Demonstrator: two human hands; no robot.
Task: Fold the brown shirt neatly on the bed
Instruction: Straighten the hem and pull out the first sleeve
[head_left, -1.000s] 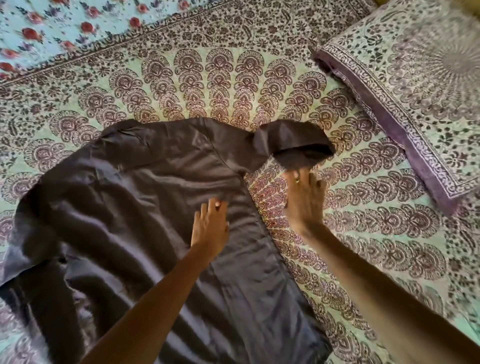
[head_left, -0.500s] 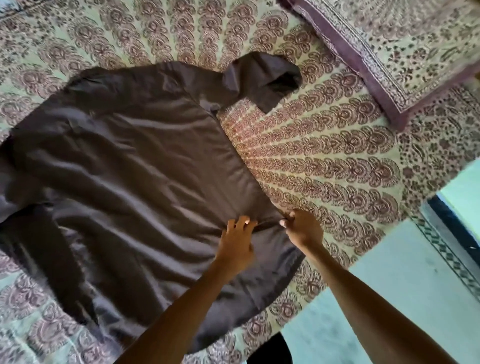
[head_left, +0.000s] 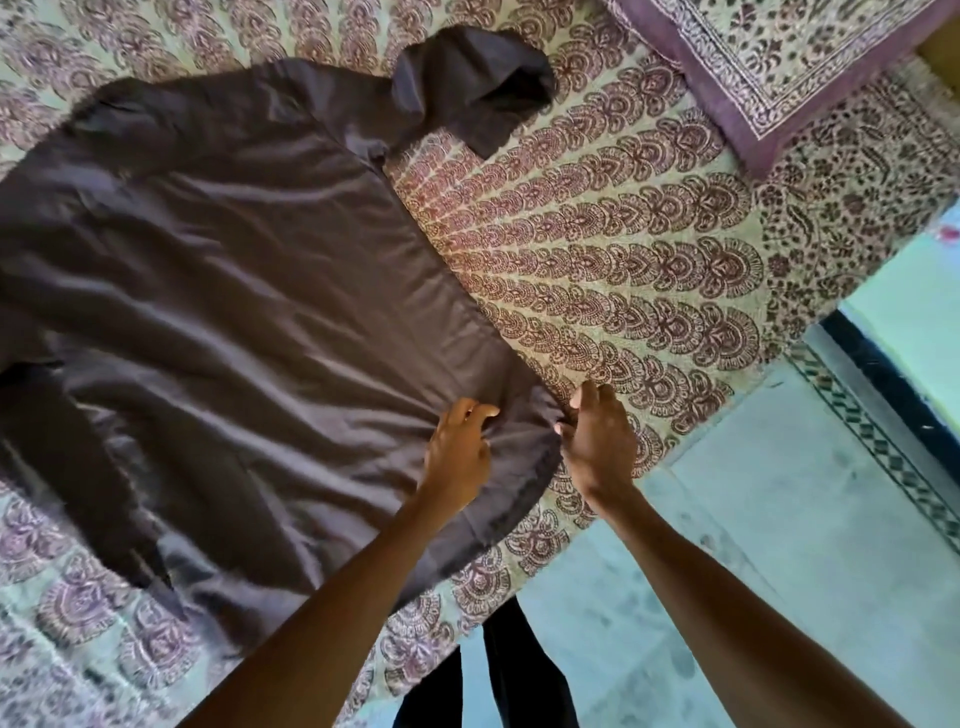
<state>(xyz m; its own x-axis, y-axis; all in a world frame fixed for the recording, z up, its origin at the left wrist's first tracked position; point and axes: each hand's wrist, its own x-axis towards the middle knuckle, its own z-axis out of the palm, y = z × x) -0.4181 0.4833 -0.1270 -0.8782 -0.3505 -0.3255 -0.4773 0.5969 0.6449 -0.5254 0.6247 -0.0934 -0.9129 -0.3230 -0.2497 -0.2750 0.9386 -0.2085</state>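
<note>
Both hands have come down from beside the upper sleeve to the lower side edge of the brown shirt (head_left: 234, 312), and since half a second ago they stay there while the left fingers curl tighter into the cloth.

Nearest, at six o'clock in the view, dark trousers (head_left: 519, 675) stand against the edge of the bed (head_left: 623, 260), with pale green floor (head_left: 779, 519) spreading toward four o'clock. Two bare forearms reach up from the bottom edge.

Just below centre, the left hand (head_left: 457, 449) rests on the shirt with its fingers bent and pinching a small ridge of fabric. At its three o'clock, just beside it, the right hand (head_left: 597, 441) meets the shirt's side edge. Its thumb presses into the seam and its fingers curl over the edge, gripping it. Creases fan out from the bunched cloth between the two hands.

The shirt lies spread flat on the patterned bed cover and fills the view from centre out to nine o'clock. One sleeve (head_left: 67, 457) lies along the body at eight o'clock. The other sleeve (head_left: 467, 88) sticks out at twelve o'clock, doubled over on itself.

Farthest, at one to two o'clock, a patterned pillow (head_left: 779, 62) with a purple border lies on the bed, well apart from the shirt.
</note>
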